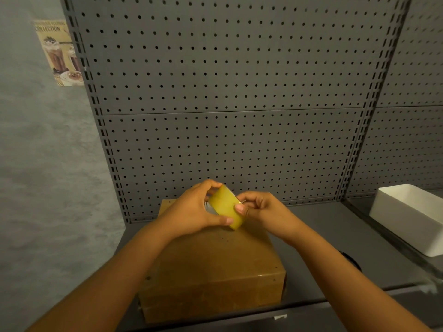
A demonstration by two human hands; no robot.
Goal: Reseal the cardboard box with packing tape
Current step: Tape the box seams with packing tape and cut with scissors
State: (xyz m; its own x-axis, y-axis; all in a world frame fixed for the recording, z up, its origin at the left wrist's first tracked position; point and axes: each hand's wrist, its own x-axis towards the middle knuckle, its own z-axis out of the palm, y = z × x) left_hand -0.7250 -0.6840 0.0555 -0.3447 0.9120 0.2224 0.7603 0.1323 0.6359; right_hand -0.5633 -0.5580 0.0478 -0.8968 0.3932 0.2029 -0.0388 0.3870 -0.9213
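Holding a roll of packing tape [226, 207] up above a cardboard box [213, 269], the person works with both bare hands close together near the middle of the view. The left hand [191, 212] wraps round the roll from its left side, fingers curled over the top edge and the thumb pressed along the lower face of the yellowish tape. The right hand [259, 207] meets the roll from the other side, its thumb and curled fingers pinching at the roll's right edge, where a thin sliver, perhaps the tape's loose end, shows between the fingertips; what exactly is pinched is too small to tell. The roll is tilted, its broad outer band turned toward the camera and a bit of its white inner core visible at the left.

The box lies flat on a grey shelf [318, 248], directly beneath the hands and apart from them. Its top looks closed and glossy, with a shiny strip near the front right corner. The forearms cross over its left and right sides.

Behind the shelf rises a grey perforated back panel [227, 92] framed by slotted uprights. To the right, on a neighbouring shelf, sits a white rectangular bin [407, 219], well apart from the box. A small dark round object [352, 261] peeks out just behind the right forearm. On the mottled grey wall at upper left hangs a poster [60, 53] showing drinks.
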